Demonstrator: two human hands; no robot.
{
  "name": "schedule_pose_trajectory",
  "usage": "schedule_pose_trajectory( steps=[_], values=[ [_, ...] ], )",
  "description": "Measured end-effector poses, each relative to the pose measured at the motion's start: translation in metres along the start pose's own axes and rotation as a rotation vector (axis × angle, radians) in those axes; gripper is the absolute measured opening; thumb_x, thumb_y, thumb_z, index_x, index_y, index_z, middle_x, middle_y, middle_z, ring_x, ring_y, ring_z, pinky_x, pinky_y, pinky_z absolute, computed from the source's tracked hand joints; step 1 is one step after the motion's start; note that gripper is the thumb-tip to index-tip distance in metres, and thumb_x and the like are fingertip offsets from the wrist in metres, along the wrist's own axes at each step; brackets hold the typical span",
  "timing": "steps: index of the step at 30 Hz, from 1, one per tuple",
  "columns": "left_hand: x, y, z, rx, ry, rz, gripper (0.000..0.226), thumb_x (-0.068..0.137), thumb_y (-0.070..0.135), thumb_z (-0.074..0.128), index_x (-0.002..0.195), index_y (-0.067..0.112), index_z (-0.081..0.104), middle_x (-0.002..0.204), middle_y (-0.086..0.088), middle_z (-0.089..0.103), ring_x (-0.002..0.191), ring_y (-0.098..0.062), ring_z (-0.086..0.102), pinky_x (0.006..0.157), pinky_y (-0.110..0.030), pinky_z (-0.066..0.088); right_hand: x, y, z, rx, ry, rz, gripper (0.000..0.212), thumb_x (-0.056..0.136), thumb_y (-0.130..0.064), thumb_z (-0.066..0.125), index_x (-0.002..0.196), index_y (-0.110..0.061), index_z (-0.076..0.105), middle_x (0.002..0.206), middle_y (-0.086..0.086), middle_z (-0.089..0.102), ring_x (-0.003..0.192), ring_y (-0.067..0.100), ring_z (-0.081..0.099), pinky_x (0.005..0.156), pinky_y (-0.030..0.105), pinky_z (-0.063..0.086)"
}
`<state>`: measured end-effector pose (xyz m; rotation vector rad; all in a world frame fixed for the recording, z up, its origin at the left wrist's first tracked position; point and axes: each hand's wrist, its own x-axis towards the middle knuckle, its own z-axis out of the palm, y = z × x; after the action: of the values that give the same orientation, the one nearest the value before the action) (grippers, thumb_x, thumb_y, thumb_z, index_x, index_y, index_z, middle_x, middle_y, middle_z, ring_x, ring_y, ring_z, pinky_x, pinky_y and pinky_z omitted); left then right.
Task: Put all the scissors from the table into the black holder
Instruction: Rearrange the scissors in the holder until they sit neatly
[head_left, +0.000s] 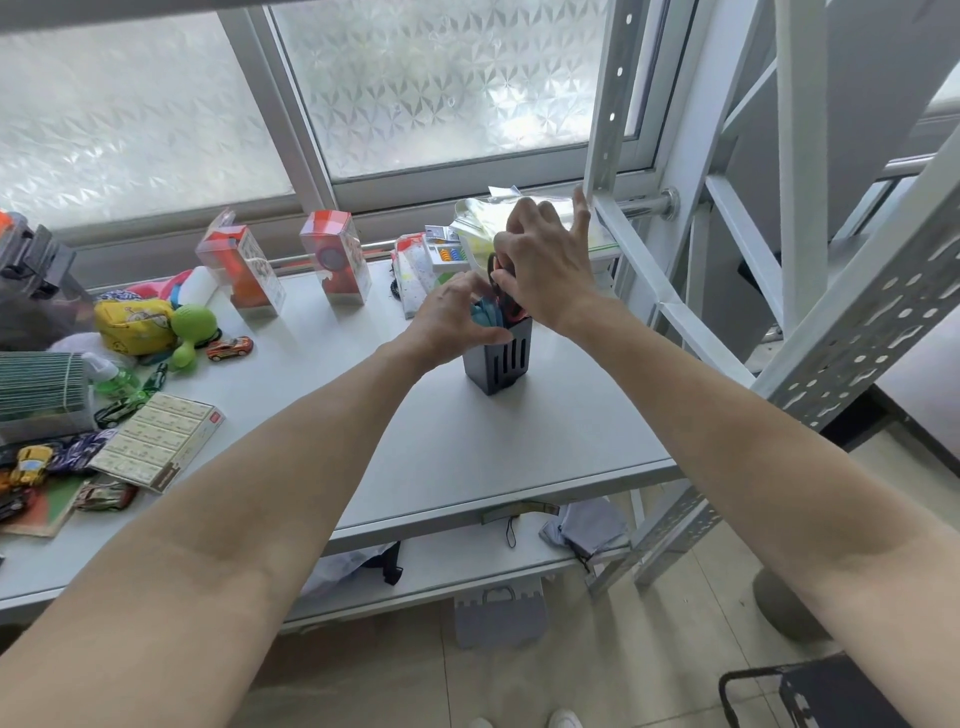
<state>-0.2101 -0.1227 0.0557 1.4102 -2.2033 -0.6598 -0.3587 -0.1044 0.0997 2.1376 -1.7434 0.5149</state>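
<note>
right grip (540, 265) pinches scissors (501, 291) | over holder (498, 358) | left grip (449, 317) beside

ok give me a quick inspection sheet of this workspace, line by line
surface: pale grey table, bare at its near right part.
job's things: black holder upright on the table; blue-handled scissors and red-and-black scissors stand in it; no other scissors seen on the table.
clutter: toy cars, a yellow pouch, a green toy, clear boxes, a flat carton, all left of the holder.
grippers: left hand at the blue handles; right hand holds the red-and-black scissors.
cables: nothing seen.
surroundings: frosted window behind, metal rack at right, tiled floor below.
</note>
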Motion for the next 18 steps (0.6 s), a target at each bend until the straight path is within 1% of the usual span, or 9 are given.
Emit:
schedule_pose_trajectory(
  steps=[2,3,5,7,8,9,12,15,18],
  values=[
    [0.0,-0.002,0.002,-0.006,0.009,-0.002,0.056,0.065,0.033,0.086,0.111,0.017,0.059,0.114,-0.001,0.058,0.108,-0.017,0.057,0.088,-0.029,0.05,0.002,0.002,-0.001,0.01,-0.079,0.023,0.027,0.083,-0.042,0.068,0.096,-0.019,0.067,0.118,0.003,0.052,0.118,0.025,0.05,0.116,0.064,0.002],
    [0.0,-0.002,0.002,-0.007,0.013,-0.009,0.058,0.065,0.033,0.087,0.113,0.016,0.058,0.113,-0.001,0.058,0.107,-0.018,0.057,0.087,-0.028,0.05,0.004,0.002,-0.002,0.042,-0.117,0.046,0.032,0.081,-0.046,0.069,0.098,-0.019,0.064,0.12,0.003,0.051,0.118,0.024,0.051,0.116,0.062,0.004],
    [0.001,-0.003,0.002,-0.017,0.009,-0.02,0.063,0.066,0.032,0.087,0.118,0.015,0.055,0.114,-0.003,0.058,0.106,-0.017,0.057,0.084,-0.024,0.048,0.009,0.005,-0.004,0.186,-0.163,0.091,0.047,0.08,-0.055,0.068,0.109,-0.019,0.057,0.123,0.003,0.053,0.114,0.021,0.056,0.116,0.059,0.008],
    [0.002,-0.003,0.002,-0.03,-0.003,-0.021,0.068,0.066,0.032,0.087,0.122,0.014,0.052,0.117,-0.003,0.059,0.107,-0.016,0.056,0.083,-0.02,0.044,0.011,0.01,-0.006,0.274,-0.21,0.047,0.053,0.084,-0.057,0.062,0.122,-0.021,0.054,0.129,0.001,0.055,0.117,0.022,0.057,0.116,0.058,0.008],
    [0.002,-0.003,0.002,-0.035,-0.001,-0.024,0.069,0.067,0.031,0.087,0.123,0.014,0.052,0.117,-0.003,0.058,0.107,-0.015,0.056,0.082,-0.019,0.042,0.013,0.012,-0.007,0.262,-0.244,0.001,0.051,0.086,-0.057,0.06,0.125,-0.023,0.057,0.133,-0.001,0.054,0.123,0.022,0.054,0.116,0.059,0.007],
    [0.002,-0.003,0.002,-0.038,0.004,-0.027,0.068,0.067,0.031,0.086,0.123,0.014,0.052,0.116,-0.002,0.057,0.105,-0.015,0.055,0.08,-0.019,0.042,0.013,0.014,-0.008,0.236,-0.277,-0.04,0.047,0.088,-0.057,0.059,0.122,-0.026,0.062,0.135,-0.004,0.054,0.127,0.022,0.05,0.116,0.06,0.006],
    [0.002,-0.003,0.003,-0.024,0.01,-0.013,0.064,0.068,0.03,0.086,0.121,0.015,0.053,0.107,0.001,0.052,0.102,-0.016,0.054,0.079,-0.021,0.044,0.015,0.018,-0.01,0.174,-0.327,-0.083,0.039,0.086,-0.059,0.058,0.107,-0.03,0.071,0.134,-0.012,0.053,0.129,0.018,0.045,0.115,0.061,0.005],
    [0.003,-0.003,0.006,0.01,0.018,0.004,0.06,0.069,0.032,0.085,0.119,0.017,0.056,0.106,0.003,0.048,0.1,-0.016,0.051,0.079,-0.023,0.045,0.013,0.012,-0.007,0.015,-0.317,-0.117,0.039,0.086,-0.061,0.057,0.107,-0.032,0.072,0.134,-0.013,0.054,0.129,0.018,0.044,0.114,0.062,0.003],
    [0.003,-0.005,0.007,0.016,0.014,0.007,0.058,0.069,0.033,0.084,0.12,0.021,0.059,0.106,0.003,0.047,0.102,-0.017,0.049,0.086,-0.029,0.046,0.011,0.005,-0.006,-0.123,-0.29,-0.139,0.047,0.087,-0.067,0.047,0.107,-0.033,0.073,0.131,-0.013,0.058,0.132,0.021,0.043,0.113,0.066,-0.003]
  ],
)
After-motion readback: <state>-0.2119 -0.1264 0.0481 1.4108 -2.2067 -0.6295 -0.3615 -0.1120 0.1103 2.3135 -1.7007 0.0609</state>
